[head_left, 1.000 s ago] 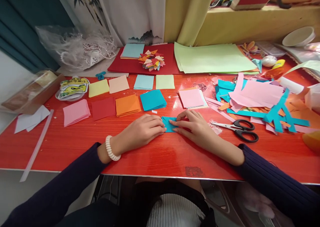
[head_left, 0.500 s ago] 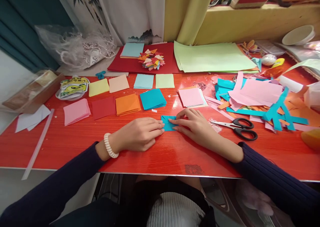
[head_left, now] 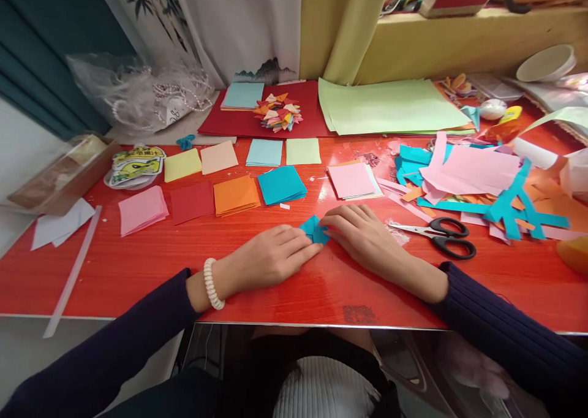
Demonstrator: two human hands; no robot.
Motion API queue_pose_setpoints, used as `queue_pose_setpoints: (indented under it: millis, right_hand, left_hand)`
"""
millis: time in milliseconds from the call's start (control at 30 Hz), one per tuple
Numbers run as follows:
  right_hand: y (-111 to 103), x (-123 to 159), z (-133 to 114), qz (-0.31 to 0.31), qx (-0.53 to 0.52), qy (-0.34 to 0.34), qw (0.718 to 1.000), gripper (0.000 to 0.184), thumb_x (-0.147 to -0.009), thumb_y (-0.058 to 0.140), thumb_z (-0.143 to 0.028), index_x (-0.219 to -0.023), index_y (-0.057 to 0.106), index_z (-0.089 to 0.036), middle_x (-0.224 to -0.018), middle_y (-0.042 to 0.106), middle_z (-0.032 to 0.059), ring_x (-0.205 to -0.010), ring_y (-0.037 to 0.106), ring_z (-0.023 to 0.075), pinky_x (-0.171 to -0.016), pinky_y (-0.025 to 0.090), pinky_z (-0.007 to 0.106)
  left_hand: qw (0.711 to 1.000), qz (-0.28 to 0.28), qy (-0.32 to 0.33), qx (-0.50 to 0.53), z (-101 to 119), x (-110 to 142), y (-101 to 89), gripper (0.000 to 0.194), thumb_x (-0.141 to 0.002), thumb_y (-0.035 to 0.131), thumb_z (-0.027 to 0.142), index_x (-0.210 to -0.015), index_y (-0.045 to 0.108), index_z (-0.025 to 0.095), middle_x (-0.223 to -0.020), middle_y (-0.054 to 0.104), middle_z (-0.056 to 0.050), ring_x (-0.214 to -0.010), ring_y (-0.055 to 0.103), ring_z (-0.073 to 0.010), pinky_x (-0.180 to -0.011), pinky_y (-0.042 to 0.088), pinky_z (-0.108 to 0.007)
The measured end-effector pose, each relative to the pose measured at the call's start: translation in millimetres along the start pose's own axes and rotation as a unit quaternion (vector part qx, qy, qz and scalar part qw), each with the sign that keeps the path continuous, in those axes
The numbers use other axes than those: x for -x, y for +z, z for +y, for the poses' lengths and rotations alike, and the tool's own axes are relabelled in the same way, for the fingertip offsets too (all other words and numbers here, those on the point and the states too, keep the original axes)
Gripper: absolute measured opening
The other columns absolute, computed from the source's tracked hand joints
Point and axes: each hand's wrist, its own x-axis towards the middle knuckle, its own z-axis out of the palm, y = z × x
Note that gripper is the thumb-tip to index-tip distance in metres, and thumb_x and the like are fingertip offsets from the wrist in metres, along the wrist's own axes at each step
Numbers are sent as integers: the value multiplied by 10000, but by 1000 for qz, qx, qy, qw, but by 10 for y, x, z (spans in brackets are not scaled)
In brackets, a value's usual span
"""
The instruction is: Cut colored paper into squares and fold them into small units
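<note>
A small folded piece of blue paper lies on the red table between my two hands, turned at an angle, with crease lines on it. My left hand rests over its left and lower side, fingertips pressing on the paper. On the other side, my right hand has thumb and fingers at the paper's right edge, pinching it. Parts of the paper are hidden under my fingers. Just beyond lies a stack of blue paper squares. Scissors with black handles lie to the right of my right hand.
Stacks of orange, red and pink squares sit left. A pink stack is ahead of my right hand. Cut paper scraps pile up at right. A folded-paper ring sits behind on red sheets.
The blue paper has turned from lying square to a slanted position. My left hand has moved right and over its lower side; my right hand has shifted slightly at its edge.
</note>
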Motion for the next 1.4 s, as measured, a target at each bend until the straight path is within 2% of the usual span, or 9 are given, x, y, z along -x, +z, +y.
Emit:
queue_pose_setpoints:
  millis: [133, 233, 367, 567, 733, 833, 967, 1133, 1400]
  right_hand:
    - [7, 21, -5, 35, 43, -5, 998, 176, -910, 435, -241, -936, 567, -127, -907, 564, 112, -832, 476, 222, -723, 405, 347]
    - [-15, 53, -30, 24, 49, -39, 998, 162, -904, 417, -153, -919, 574, -117, -873, 567, 107, -770, 472, 205, -687, 405, 336]
    - [-52, 97, -82, 4, 6, -96, 995, 221, -890, 399, -85, -1005, 586, -105, -934, 599, 107, -836, 509, 200, -731, 426, 331]
    - [-76, 109, -139, 21, -9, -106, 994, 215, -864, 492, -160, -1035, 606, -99, -975, 630, 117, -895, 537, 216, -773, 449, 356]
    - [-79, 93, -94, 3, -74, -70, 995, 235, -885, 480, -172, -1071, 620, -141, -938, 628, 95, -889, 538, 196, -780, 455, 357]
    - [-97, 70, -50, -25, -160, -36, 986, 240, -882, 501, -202, -1087, 622, -175, -985, 595, 89, -928, 526, 180, -807, 455, 343]
    - [-122, 12, -27, -50, -227, -5, 972, 204, -878, 507, -213, -1031, 640, -183, -961, 590, 83, -907, 526, 174, -803, 463, 335]
    - [-93, -45, -59, -27, -221, 20, 975, 200, -908, 433, -196, -876, 624, -145, -854, 599, 86, -826, 509, 186, -751, 452, 346]
    - [-26, -154, -155, -43, -137, 80, 986, 208, -917, 412, -246, -813, 556, -137, -811, 557, 85, -765, 493, 185, -705, 421, 321]
  left_hand:
    - [999, 18, -39, -5, -22, -21, -1, 259, -891, 457, 214, -1119, 554, 140, -1148, 586, -121, -1098, 536, -227, -927, 468, -388]
    - [999, 24, -38, -6, -30, -9, -4, 289, -895, 459, 229, -1150, 521, 110, -1085, 621, -102, -1043, 567, -202, -923, 476, -355]
    - [998, 24, -10, -57, -16, -3, -40, 176, -887, 467, 176, -1005, 571, 95, -959, 654, -86, -902, 608, -190, -822, 511, -334]
    - [991, 31, 32, -126, 8, 10, -76, 153, -874, 441, 83, -893, 593, 95, -854, 665, -94, -770, 620, -175, -691, 520, -318]
    - [995, 57, -62, -45, 16, 26, -42, 150, -883, 466, 157, -849, 603, 105, -917, 665, -79, -814, 617, -171, -725, 518, -309]
    - [992, 55, -114, -8, 40, 49, -41, 176, -904, 438, 180, -907, 594, 98, -963, 658, -68, -881, 616, -161, -763, 514, -283]
    - [986, 39, -159, 0, 78, 88, -43, 185, -919, 404, 181, -983, 560, 106, -1032, 631, -59, -915, 609, -142, -700, 511, -241]
    - [974, -2, -214, 69, 91, 57, -10, 218, -937, 368, 239, -993, 549, 132, -1088, 562, -60, -999, 532, -150, -789, 476, -261]
    - [953, -48, -290, 70, 61, -63, 4, 317, -951, 295, 287, -799, 534, 144, -816, 505, -50, -776, 431, -169, -720, 401, -331]
